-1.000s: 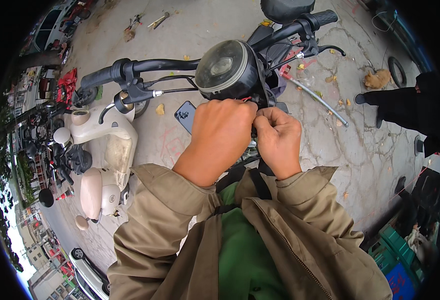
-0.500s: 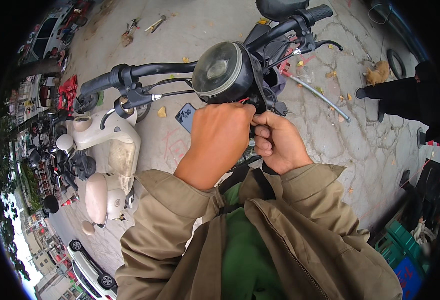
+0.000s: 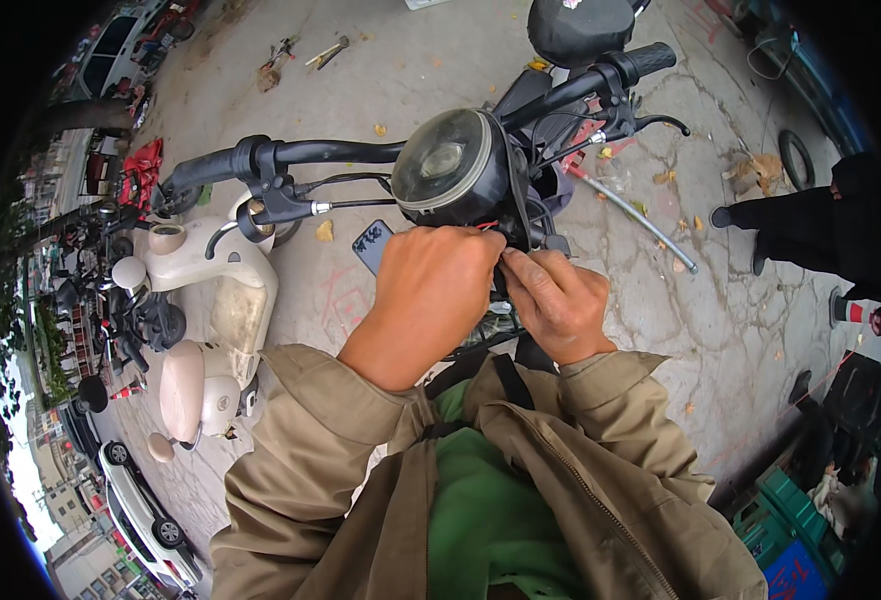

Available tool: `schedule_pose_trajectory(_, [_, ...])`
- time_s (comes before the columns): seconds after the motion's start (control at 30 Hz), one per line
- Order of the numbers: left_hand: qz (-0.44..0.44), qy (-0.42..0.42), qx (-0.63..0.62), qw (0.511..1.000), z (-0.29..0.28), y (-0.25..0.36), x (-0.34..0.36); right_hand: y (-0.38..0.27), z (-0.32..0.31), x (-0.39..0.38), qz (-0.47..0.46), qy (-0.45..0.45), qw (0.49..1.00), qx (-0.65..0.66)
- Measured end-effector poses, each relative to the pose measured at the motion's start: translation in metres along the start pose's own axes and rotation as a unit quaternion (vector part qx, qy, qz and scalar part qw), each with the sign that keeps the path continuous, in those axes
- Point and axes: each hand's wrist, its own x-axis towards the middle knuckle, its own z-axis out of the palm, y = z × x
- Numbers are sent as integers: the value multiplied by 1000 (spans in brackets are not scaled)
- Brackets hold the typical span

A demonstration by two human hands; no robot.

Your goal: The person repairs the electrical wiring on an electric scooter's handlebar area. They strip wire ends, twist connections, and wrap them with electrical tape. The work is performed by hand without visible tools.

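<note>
My left hand point(image 3: 431, 292) is closed, its back turned up, just under the round headlight point(image 3: 443, 160) of a bike with black handlebars point(image 3: 336, 152). Beside it my right hand point(image 3: 561, 302) is closed too, thumb and forefinger pinched together near the left hand's knuckles. A bit of red wire point(image 3: 487, 226) shows above the left knuckles, behind the headlight's housing. Whatever the fingers grip is hidden by the hands. The headlight lens is clear and dusty, and it faces up and to the left.
A phone point(image 3: 372, 245) lies on the paving left of my hands. A pale scooter point(image 3: 201, 262) stands farther left. On the right are a metal pipe point(image 3: 646, 223), a tyre point(image 3: 796, 160), a dog point(image 3: 758, 172), a person in dark trousers point(image 3: 801, 212) and green crates point(image 3: 789, 515).
My right hand has rolled over, so its back now faces up where curled fingers showed before. The left hand stays closed at the same spot under the headlight. The view has shifted slightly.
</note>
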Motion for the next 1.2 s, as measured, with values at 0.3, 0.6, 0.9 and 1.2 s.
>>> schedule_pose_trajectory(0.3, [1, 19, -8, 1000, 3, 1, 0, -28, 12, 3, 238, 27, 951, 195])
schedule_pose_trajectory(0.6, [9, 33, -3, 999, 8, 0, -1, -51, -6, 36, 695, 42, 471, 541])
schedule_pose_trajectory(0.9, [-5, 22, -15, 1000, 3, 2, -1, -36, -16, 6, 399, -36, 875, 272])
schedule_pose_trajectory(1.2, [-15, 8, -1, 1000, 3, 1, 1, -1, 3, 0, -14, 36, 999, -4])
